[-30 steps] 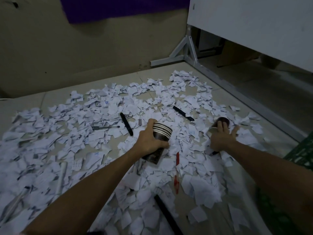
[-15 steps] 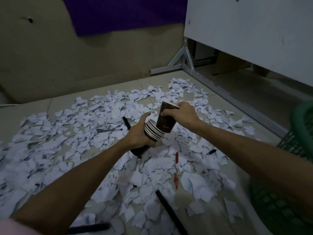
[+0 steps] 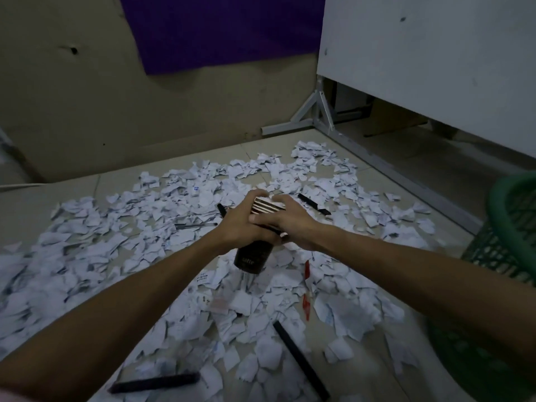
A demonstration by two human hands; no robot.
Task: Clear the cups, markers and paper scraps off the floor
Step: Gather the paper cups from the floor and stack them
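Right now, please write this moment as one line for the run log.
step: stacking cups | left hand: grips cup stack | right hand: on stack top | floor: paper scraps, markers | green basket: at right

I log a dim room: beige wall (image 3: 87, 111) with a purple sheet (image 3: 220, 30) hung on it, pale tiled floor (image 3: 58, 195). At right, I note a white board (image 3: 435, 59) on a grey metal frame (image 3: 316, 111). Green mesh basket (image 3: 510, 236) at the right edge.

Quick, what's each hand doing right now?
Left hand: grips the stack of dark brown paper cups.
Right hand: holds the same stack near its striped rims.
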